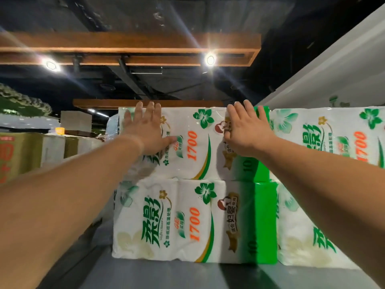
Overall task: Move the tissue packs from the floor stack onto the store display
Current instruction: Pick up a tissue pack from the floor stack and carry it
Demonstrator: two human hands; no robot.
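Observation:
A white and green tissue pack [195,147] sits on top of another pack [187,222] on the grey display shelf [158,274]. My left hand [145,130] lies flat against the upper pack's left half, fingers straight and reaching its top edge. My right hand [248,130] presses flat on the same pack's right half, fingers spread. Two more packs stand stacked to the right, an upper one [329,134] and a lower one [302,230], touching the packs in the middle.
Cardboard boxes [31,153] stand at the left, level with the shelf. A white wall panel [333,65] slopes along the right. Wooden beams [129,49] with spotlights hang overhead. Bare shelf surface shows in front of the packs.

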